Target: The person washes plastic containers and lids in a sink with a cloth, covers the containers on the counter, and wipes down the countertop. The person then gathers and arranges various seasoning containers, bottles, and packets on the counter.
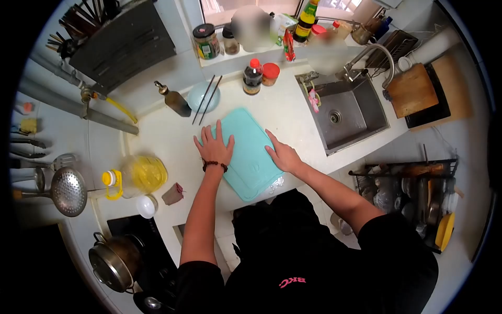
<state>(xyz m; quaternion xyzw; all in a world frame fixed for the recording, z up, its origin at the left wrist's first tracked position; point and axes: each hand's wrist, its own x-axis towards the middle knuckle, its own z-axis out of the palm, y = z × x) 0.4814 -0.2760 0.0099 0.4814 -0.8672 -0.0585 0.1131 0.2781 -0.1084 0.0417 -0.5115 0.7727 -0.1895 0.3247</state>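
Observation:
A turquoise cutting board (251,157) lies flat on the white counter, its near corner at the counter's front edge. My left hand (216,146) rests with spread fingers on the board's left edge and wears a dark bead bracelet (215,166). Along the right edge of the board lies my right hand (283,155), thumb and fingers apart. Beyond the board, a light blue bowl (197,99) has two dark chopsticks (212,99) across it. Small wet drops (277,184) show beside the board's near right edge.
Behind stand a dark oil bottle (175,101), a sauce bottle (252,78) and a red-lidded jar (270,74). The sink (355,112) is at the right. On the left are a yellow oil jug (144,175), a brown cloth (173,194), a white bowl (147,206) and a pot (112,264).

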